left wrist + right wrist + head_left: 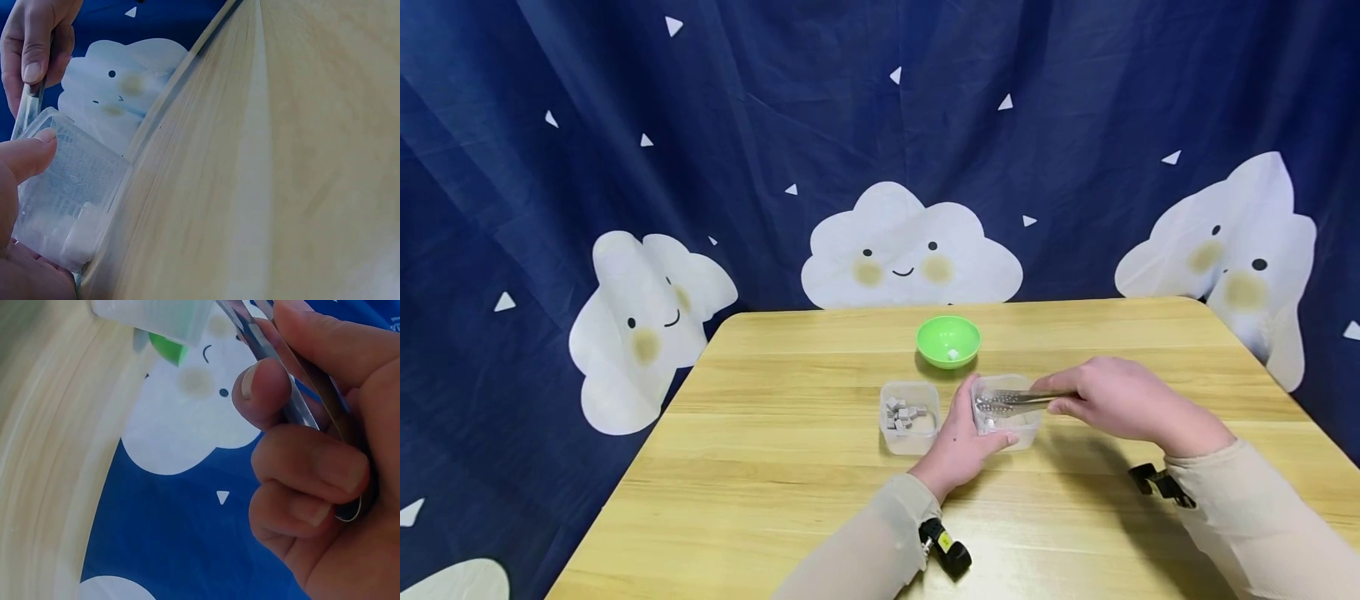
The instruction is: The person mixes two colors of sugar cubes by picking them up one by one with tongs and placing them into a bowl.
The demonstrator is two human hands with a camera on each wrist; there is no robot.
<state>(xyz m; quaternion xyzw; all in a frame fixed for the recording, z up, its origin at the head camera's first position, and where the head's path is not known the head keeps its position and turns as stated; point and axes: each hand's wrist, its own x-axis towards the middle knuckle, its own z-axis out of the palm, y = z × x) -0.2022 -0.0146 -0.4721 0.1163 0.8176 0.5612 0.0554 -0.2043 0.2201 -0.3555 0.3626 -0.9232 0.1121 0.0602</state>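
My left hand (961, 439) grips a clear plastic container (1028, 435), thumb along its near side and fingers around the left. White pieces (87, 234) lie at the bottom of this container, showing through its wall in the left wrist view. Metal tongs (1036, 398) with perforated ends are held in my right hand (1122, 402), fingers curled round the handles in the right wrist view (312, 469). Their tips reach over the container's opening, above the white pieces.
Left of the held container stands a second clear container (910, 442) with several grey cubes (900, 415) inside. Behind them is a green bowl (942, 335) holding a white cube (952, 354). All stand on a wooden table (760, 467) before a blue cloud-print curtain (820, 100).
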